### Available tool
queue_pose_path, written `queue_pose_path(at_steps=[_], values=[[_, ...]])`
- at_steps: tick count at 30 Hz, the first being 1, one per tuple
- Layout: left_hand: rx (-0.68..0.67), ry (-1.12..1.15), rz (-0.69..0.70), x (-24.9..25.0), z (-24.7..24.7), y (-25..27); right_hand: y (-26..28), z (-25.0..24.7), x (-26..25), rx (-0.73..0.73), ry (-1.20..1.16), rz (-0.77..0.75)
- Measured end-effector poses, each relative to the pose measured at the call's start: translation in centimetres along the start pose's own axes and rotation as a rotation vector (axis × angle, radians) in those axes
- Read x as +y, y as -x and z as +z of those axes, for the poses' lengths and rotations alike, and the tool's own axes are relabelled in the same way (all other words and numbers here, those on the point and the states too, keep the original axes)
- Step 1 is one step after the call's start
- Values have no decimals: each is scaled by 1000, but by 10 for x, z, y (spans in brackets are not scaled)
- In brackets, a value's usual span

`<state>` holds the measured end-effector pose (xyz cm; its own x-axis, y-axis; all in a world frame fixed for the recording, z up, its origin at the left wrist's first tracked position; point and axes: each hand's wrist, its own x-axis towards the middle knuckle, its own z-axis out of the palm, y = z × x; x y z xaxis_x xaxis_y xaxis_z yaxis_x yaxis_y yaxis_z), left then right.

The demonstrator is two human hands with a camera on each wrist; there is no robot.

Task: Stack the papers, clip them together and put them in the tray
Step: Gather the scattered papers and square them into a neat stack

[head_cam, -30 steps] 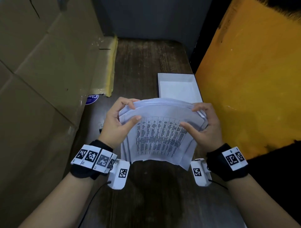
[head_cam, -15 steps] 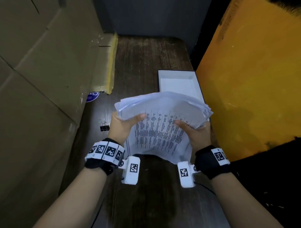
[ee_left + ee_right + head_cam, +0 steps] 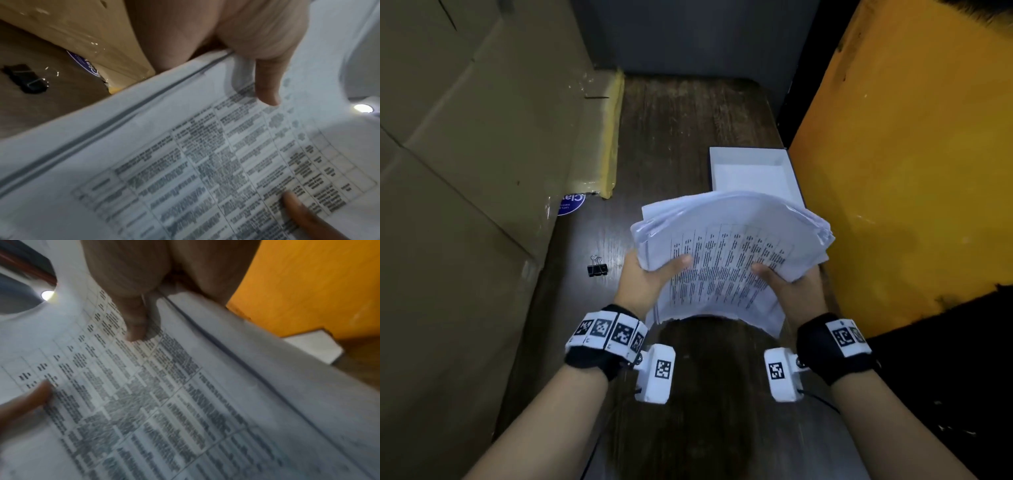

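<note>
A bowed stack of printed papers (image 3: 726, 253) is held above the dark wooden table between both hands. My left hand (image 3: 650, 277) grips its left edge, thumb on the printed top sheet (image 3: 205, 162), fingers hidden beneath. My right hand (image 3: 791, 287) grips the right edge the same way, thumb on the sheet (image 3: 144, 386). The sheets' edges are uneven and fanned. A black binder clip (image 3: 597, 269) lies on the table left of my left hand, also in the left wrist view as the clip (image 3: 26, 81). The white tray (image 3: 753, 171) sits beyond the papers, partly hidden by them.
Cardboard boxes (image 3: 465, 171) wall the table's left side, with a round blue sticker (image 3: 571, 204) at their foot. An orange panel (image 3: 911, 171) stands close on the right, touching the tray's side. A grey wall closes the far end.
Both hands have slid from the papers' upper corners down to the side edges, and the stack now rises higher and further towards the tray. The binder clip has come into view.
</note>
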<state>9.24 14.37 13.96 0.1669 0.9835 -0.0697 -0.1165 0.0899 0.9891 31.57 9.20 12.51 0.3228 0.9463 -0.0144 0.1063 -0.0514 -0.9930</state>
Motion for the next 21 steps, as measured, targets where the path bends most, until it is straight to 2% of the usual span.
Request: queue_pose_path(at_steps=[2, 4, 6, 8, 11, 13, 17, 19, 21], values=[[19, 13, -28, -5, -7, 2, 3, -12, 6, -31, -43, 60], [-21, -26, -100, -15, -5, 8, 10, -15, 18, -62, -3, 114], [-45, -110, -153, -24, 5, 13, 13, -12, 25, -15, -30, 159], [-23, -153, -120, -21, 13, 12, 10, -8, 18, 38, -60, 110], [-32, -84, -22, -13, 14, 7, 7, -11, 11, 55, -129, 75], [-27, -120, -35, -20, 9, 8, 11, -13, 14, 23, -128, 105], [-73, -378, -99, -35, 9, 11, 13, -18, 19, -112, -33, 172], [-105, -468, -68, -20, 7, -1, 3, -34, -5, -54, -14, 102], [-219, -701, 50, 9, 2, -18, -10, -58, -43, -24, 43, -64]])
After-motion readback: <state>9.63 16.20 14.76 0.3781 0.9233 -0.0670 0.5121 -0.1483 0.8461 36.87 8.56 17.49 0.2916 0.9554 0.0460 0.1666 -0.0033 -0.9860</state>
